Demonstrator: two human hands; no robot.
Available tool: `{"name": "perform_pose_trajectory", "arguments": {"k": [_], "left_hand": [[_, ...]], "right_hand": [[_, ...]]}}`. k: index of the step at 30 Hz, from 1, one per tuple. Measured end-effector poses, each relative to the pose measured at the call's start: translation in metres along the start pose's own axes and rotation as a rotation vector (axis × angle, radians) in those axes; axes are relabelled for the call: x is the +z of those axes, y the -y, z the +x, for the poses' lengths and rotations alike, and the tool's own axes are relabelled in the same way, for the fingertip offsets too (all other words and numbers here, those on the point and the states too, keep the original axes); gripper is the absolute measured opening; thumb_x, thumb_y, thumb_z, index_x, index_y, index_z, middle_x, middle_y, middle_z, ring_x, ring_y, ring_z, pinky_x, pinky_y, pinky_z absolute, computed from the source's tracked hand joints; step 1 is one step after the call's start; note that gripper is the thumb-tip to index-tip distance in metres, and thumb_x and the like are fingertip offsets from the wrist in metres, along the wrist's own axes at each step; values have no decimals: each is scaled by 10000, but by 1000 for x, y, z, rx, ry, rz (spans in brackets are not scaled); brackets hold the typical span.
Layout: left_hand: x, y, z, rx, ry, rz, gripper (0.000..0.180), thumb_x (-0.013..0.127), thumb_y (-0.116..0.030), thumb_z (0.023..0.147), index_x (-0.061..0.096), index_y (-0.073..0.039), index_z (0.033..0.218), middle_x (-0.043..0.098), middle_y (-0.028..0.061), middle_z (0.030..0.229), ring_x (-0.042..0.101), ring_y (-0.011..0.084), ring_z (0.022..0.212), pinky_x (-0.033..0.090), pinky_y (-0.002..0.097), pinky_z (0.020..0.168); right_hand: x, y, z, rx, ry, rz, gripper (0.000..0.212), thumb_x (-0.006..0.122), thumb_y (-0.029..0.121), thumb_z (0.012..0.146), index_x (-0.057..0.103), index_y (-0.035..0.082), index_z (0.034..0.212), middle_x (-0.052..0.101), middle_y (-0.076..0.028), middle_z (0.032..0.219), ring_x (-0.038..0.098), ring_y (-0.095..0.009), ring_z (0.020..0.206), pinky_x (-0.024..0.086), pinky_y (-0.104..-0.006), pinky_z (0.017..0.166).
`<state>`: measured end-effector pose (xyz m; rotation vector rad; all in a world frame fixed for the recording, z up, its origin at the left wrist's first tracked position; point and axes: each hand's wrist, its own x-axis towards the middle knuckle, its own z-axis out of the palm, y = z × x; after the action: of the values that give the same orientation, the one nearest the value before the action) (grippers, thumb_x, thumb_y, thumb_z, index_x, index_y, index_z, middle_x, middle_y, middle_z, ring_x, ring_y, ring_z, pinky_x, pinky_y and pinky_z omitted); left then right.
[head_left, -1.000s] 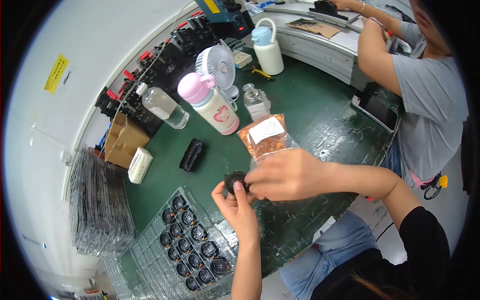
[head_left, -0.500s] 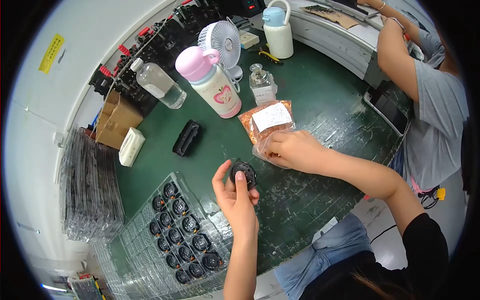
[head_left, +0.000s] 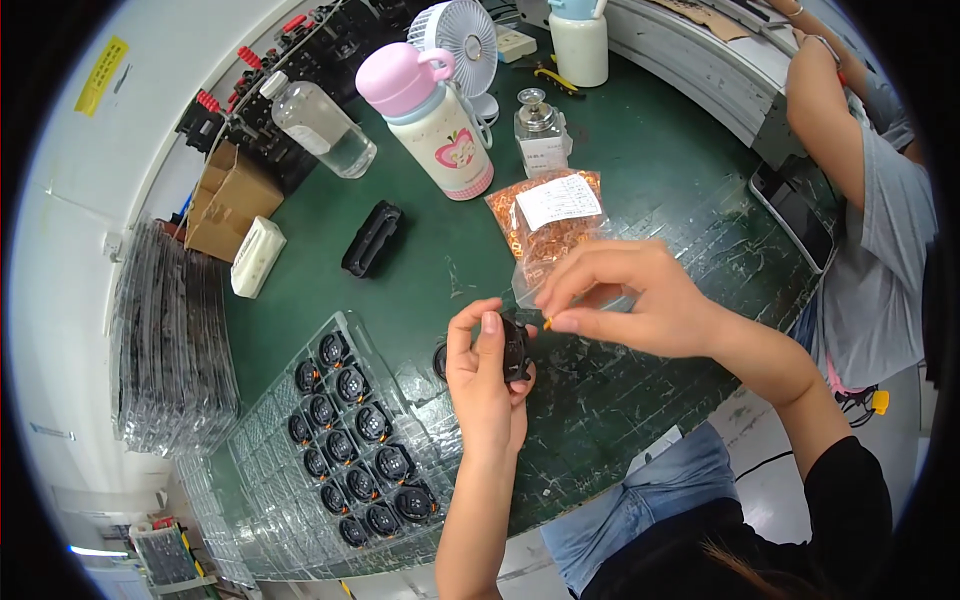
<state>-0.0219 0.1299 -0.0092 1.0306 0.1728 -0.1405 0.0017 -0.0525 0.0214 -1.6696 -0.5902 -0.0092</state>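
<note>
Part point(head_left: 517, 354): black, grasped in our left hand point(head_left: 484, 393) above the tabletop point(head_left: 680, 190), inward of its near edge | Orange bit point(head_left: 548, 324): held by our right hand point(head_left: 645, 305), thumb-and-finger pinch | Risk: being so small, it could slip if we slacken

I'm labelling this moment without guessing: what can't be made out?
- Head view, orange piece: exact shape, too small and partly covered by the right hand.
- Head view, black part: full outline, partly covered by the left hand.
- Head view, blue-lidded bottle: its top, cut off by the upper edge.
</note>
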Motion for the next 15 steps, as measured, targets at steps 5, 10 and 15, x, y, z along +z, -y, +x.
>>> {"name": "perform_pose_trajectory", "arguments": {"k": [5,10,15], "left_hand": [[3,0,-4,28,-9,73,241,538,-252,953,585,-50,1077,578,-1,746,403,3,458,281,146,359],[5,1,-5,68,-2,89,226,540,-237,953,597,-39,1046,576,-13,738,418,-2,468,276,146,355],[2,0,-6,89,28,89,225,544,-233,951,597,-36,1045,576,-16,741,423,-3,472,279,145,360]], "right_hand": [[7,1,-6,132,82,237,97,677,-5,804,657,-4,899,609,-128,1049,610,-193,993,551,-290,818],[8,-5,-6,199,51,448,106,684,-55,776,653,-36,875,599,-136,1043,612,-194,966,547,-293,839],[10,-4,-5,187,54,441,104,687,-73,763,666,-38,858,595,-129,1022,612,-186,953,546,-285,836]]}}
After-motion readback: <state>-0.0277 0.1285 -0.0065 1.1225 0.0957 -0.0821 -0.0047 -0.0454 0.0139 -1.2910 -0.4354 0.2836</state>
